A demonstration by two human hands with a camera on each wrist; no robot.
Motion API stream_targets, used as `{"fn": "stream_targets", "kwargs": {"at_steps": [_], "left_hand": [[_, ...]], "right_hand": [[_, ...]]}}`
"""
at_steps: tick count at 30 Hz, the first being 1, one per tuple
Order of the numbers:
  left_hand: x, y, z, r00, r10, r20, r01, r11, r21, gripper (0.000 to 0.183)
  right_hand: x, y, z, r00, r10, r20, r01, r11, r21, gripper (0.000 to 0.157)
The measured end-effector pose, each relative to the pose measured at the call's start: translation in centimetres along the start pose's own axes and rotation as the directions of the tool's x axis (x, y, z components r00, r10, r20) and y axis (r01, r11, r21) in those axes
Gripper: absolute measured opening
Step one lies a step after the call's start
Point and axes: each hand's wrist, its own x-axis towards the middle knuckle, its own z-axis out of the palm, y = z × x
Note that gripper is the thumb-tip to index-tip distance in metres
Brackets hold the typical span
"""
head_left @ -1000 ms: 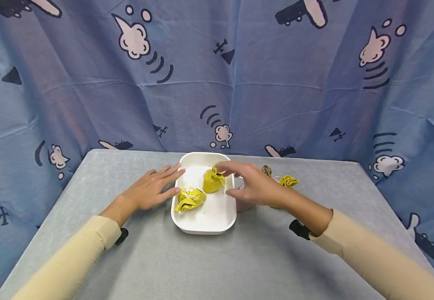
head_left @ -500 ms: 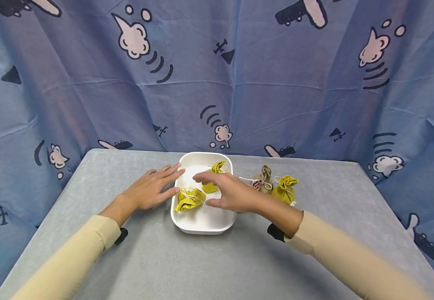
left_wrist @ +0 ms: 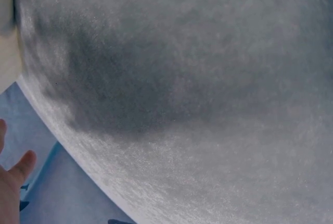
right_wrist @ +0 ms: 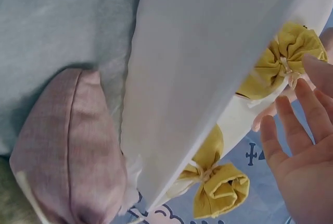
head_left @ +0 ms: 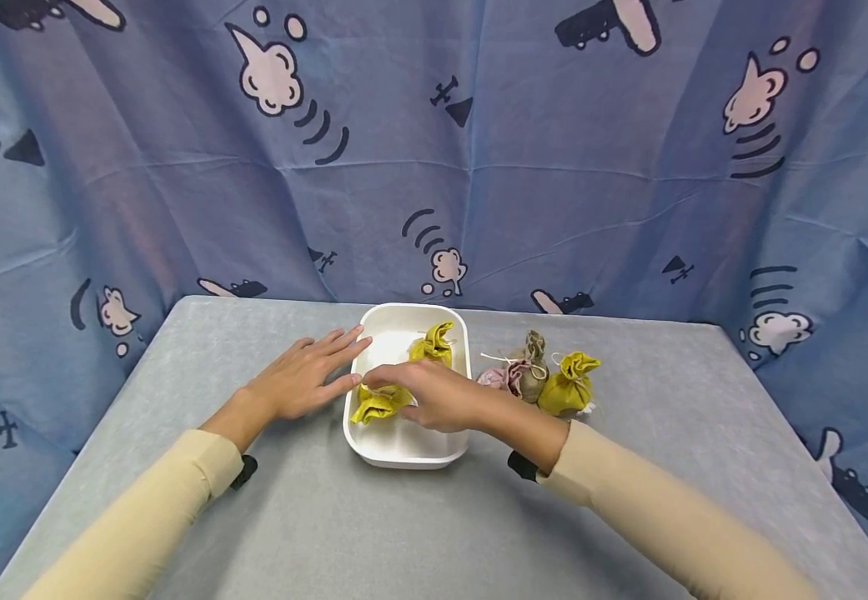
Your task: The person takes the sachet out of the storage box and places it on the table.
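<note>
A white tray [head_left: 403, 461] holds two yellow drawstring pouches. The left hand [head_left: 294, 379] lies flat at the tray's left edge, its fingertips over the rim. Above the front yellow pouch [head_left: 377, 405] is the right hand [head_left: 434, 396], its index finger and thumb spread on either side of the pouch and partly hiding it. In the right wrist view, the right hand's fingers [right_wrist: 294, 130] look loosely extended close to the tied neck of that pouch [right_wrist: 260, 75]. The rear yellow pouch [head_left: 432, 343] stands farther back in the tray, partly behind the right hand.
To the tray's right stand a pink pouch [head_left: 495, 378], a brownish pouch [head_left: 533, 385] and another yellow pouch [head_left: 567, 390], close together. They sit on a grey table [head_left: 373, 533]. A blue patterned curtain [head_left: 373, 192] hangs behind it.
The right hand has moved left and toward the person, from the rear yellow pouch to the front one. The pouches right of the tray have come into fuller view. The left hand stays put.
</note>
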Motion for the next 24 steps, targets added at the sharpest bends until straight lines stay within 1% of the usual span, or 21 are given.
{"fn": "stream_targets", "kwargs": {"at_steps": [5,9,12,15,18,24], "left_hand": [[0.0,0.0,-0.1,1.000,0.013,-0.011,-0.013,1.000,-0.006,0.065],[0.0,0.0,0.0,1.000,0.015,-0.013,-0.015,1.000,-0.004,0.065],[0.0,0.0,0.0,1.000,0.014,-0.011,-0.014,1.000,-0.003,0.065],[0.0,0.0,0.0,1.000,0.014,-0.010,-0.014,1.000,-0.007,0.065],[0.0,0.0,0.0,1.000,0.013,-0.012,-0.013,1.000,-0.007,0.065],[0.0,0.1,-0.1,1.000,0.010,-0.013,-0.011,1.000,-0.005,0.064]], "right_hand": [[0.5,0.1,0.5,0.999,0.012,0.032,-0.011,1.000,-0.030,0.058],[0.9,0.1,0.8,0.999,0.022,0.044,-0.018,0.997,-0.076,0.058],[1.2,0.1,0.9,0.999,0.010,0.035,-0.005,0.993,-0.118,0.054],[1.3,0.1,1.1,1.000,-0.015,0.014,0.017,0.988,-0.152,0.046],[1.4,0.1,1.2,1.000,-0.029,-0.006,0.028,0.986,-0.162,0.039],[1.4,0.2,1.3,0.998,-0.061,-0.025,0.056,0.984,-0.169,0.036]]}}
